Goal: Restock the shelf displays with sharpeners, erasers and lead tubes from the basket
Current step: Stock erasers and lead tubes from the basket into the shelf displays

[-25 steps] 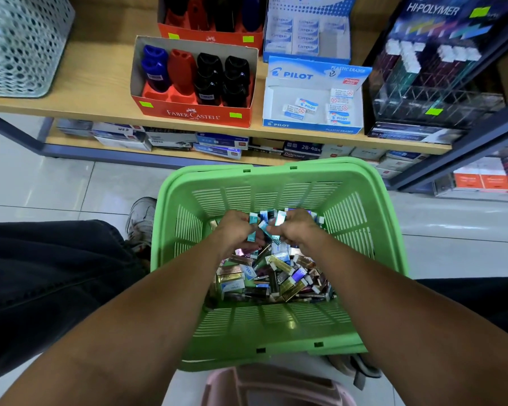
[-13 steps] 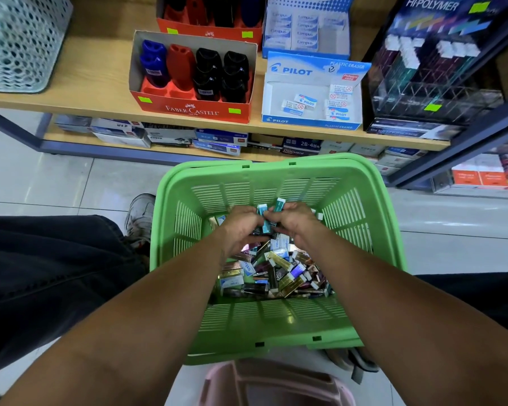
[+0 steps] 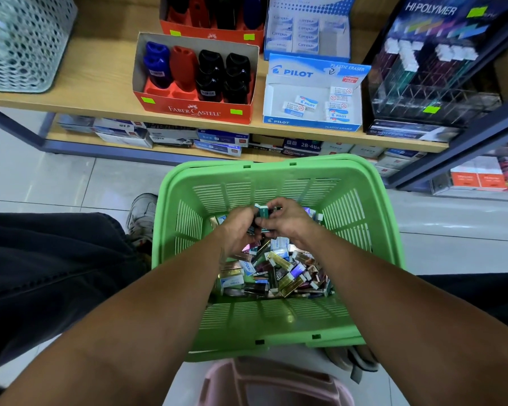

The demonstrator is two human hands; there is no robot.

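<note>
The green basket (image 3: 276, 320) sits on the floor below the shelf (image 3: 100, 83), heaped with small boxes (image 3: 276, 273). Above that heap, the left hand (image 3: 238, 230) and right hand (image 3: 288, 219) bunch several teal lead tubes (image 3: 261, 212), fingers curled round them. The bundle looks loose; tubes could slip back into the basket. Above the basket stand the sharpener box (image 3: 194, 109), eraser box (image 3: 311, 121) and lead display (image 3: 431, 83).

red sharpener box (image 3: 194, 110) – FABER-CASTELL | blue eraser box (image 3: 311, 123) – PILOT, PLASTIC ERASER | lead display (image 3: 431, 13) – HI-POLYMER
</note>
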